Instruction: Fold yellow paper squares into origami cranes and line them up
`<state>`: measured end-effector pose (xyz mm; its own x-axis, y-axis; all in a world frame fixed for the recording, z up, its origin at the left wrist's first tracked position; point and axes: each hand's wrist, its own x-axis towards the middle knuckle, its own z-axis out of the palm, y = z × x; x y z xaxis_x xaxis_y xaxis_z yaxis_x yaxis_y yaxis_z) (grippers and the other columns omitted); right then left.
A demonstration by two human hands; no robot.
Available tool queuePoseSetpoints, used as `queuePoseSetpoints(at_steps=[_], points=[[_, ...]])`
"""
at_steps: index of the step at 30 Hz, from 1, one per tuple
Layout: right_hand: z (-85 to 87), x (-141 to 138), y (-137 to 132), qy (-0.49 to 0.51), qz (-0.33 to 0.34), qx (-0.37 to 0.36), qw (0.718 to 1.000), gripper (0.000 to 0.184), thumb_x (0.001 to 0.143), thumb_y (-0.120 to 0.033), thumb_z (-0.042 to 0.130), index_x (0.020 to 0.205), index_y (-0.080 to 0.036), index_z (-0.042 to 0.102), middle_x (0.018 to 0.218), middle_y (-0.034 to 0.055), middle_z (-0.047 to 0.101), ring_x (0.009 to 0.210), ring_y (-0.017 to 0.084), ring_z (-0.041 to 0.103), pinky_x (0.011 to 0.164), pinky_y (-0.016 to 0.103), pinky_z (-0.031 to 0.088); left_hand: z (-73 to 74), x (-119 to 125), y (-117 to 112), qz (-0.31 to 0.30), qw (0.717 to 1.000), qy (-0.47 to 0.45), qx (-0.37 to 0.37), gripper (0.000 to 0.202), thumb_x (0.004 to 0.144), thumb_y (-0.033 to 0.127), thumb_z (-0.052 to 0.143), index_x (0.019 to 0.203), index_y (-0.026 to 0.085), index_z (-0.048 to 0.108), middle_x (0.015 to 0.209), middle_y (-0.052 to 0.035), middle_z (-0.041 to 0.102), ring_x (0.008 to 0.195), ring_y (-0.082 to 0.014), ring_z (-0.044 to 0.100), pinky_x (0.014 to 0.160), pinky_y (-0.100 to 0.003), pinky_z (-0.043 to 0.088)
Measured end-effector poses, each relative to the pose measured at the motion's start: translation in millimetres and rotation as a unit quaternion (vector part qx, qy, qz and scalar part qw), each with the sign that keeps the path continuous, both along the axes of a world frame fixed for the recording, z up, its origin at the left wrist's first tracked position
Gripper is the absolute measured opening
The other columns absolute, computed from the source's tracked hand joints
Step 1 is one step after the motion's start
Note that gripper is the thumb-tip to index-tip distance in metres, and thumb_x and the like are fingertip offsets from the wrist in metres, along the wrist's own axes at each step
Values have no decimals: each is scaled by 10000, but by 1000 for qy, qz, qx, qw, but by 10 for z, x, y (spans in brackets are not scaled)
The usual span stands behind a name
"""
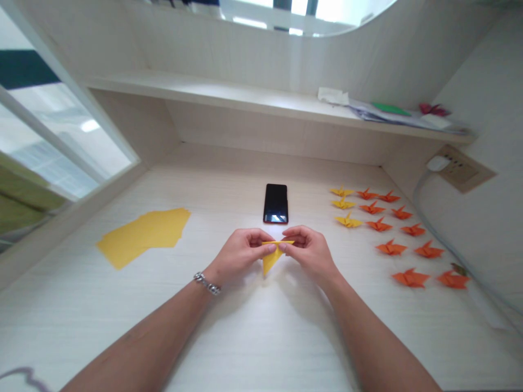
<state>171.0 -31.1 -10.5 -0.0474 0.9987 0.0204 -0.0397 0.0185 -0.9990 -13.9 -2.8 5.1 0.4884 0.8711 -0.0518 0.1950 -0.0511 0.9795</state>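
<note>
A small piece of folded yellow origami paper [269, 261] is held between my two hands over the middle of the desk, with one corner pointing down toward me. My left hand [244, 249], with a silver chain bracelet at the wrist, pinches its left side between thumb and fingers. On the other side, the thumb and fingers of my right hand [308, 249] grip the right part of its top edge. Just beyond the hands lies a black smartphone [275, 203]. My fingers cover part of the folds.
Fanned yellow paper sheets [143, 235] lie at the left. Rows of folded paper cranes, yellow [348, 220] and orange [391, 247], stand at the right. A grey cable [433, 220] runs from a wall socket [463, 169] along the right edge. A shelf [245, 100] overhangs the back.
</note>
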Motion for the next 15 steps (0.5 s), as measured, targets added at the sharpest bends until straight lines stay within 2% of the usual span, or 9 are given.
queuePoseSetpoints(at_steps=[3,11,15], points=[[9,-24,-7,16,-25,2,1000,332,633,-295,769,905,-175,621,791,56,703,726,187,670,676,303,538,-5,8,-7,1,1000,-7,-2,221,741,325,685,851,133,688,815,-61,701,730,-158,630,662,-244,492],[62,-57,-46,18,-35,5,999,346,619,-281,784,894,-179,600,771,53,719,718,198,683,679,314,543,-25,21,-27,-6,1000,4,-5,270,758,384,660,809,121,695,762,-65,702,687,-160,620,612,-238,463],[69,-64,-45,23,-39,11,999,315,607,-269,792,840,-177,602,755,49,719,689,190,680,657,302,546,-53,16,-19,-8,1000,-3,-8,285,755,391,662,840,123,705,822,-82,718,727,-177,633,653,-255,476]])
